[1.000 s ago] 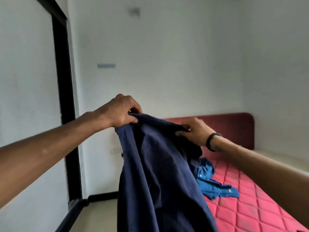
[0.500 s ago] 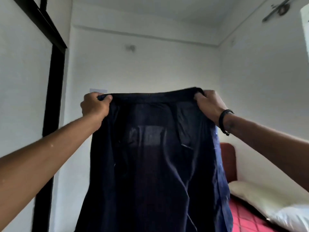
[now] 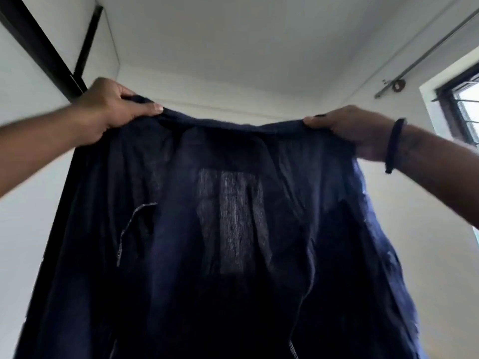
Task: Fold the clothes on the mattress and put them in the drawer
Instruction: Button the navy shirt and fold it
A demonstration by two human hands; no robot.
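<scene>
Nearest to the camera, the dark navy blue thin cotton shirt [image 3: 233, 242] now hangs spread out at full width, and it fills the lower part of the view. One second ago it was a bunched bundle held low over the red mattress; half a second ago it was already stretched between the two hands at chest height. Now it is lifted higher, so that the ceiling and the top of the wall show behind it, and the mattress is no longer in view.

The left hand [image 3: 108, 110] grips the top edge of the shirt at one shoulder, with the thumb laid over the cloth. The right hand [image 3: 347, 130], which wears a dark band on the wrist, pinches the other shoulder in the same way. The cloth between them is taut, and light passes through the back panel.

Further away are the white wall, a metal curtain rod [image 3: 425, 53] and a dark window frame [image 3: 456, 107] on the right.

I judge that the shirt is now opened and straightened, ready to be laid flat for folding. No fold is made yet, and the drawer is not visible.
</scene>
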